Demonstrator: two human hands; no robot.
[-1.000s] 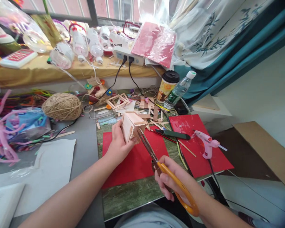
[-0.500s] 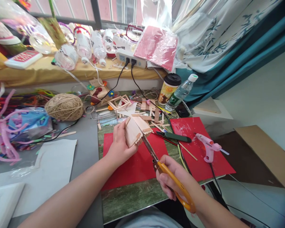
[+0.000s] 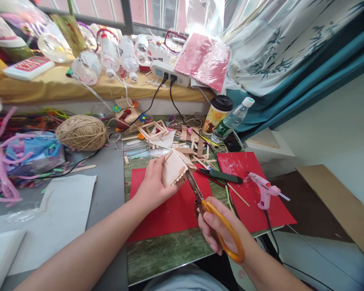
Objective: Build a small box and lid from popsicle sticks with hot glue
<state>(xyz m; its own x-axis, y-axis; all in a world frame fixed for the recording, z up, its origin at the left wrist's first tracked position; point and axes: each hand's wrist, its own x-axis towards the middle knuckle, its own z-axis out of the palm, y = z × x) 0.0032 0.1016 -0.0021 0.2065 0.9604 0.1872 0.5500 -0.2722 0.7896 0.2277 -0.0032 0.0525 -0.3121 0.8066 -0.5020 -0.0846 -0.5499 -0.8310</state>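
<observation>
**Scissors closing on stick panel edge**

Since the earlier frame, the scissors (image 3: 200,194) are standing steeper, blades meeting the craft-stick panel (image 3: 173,169) at its 4 o'clock corner. Left hand (image 3: 153,186) is gripping the panel above the red sheet (image 3: 170,210); right hand (image 3: 218,230) is clasping the orange handles. Risk: glued sticks splitting under blade pressure, or blades slipping toward the thumb.

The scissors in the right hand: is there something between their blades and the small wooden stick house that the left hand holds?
Nothing visible does. The scissors in the right hand already have their blade tips at the lower right edge of the wooden stick house, which the left hand holds above the red sheet.
</observation>
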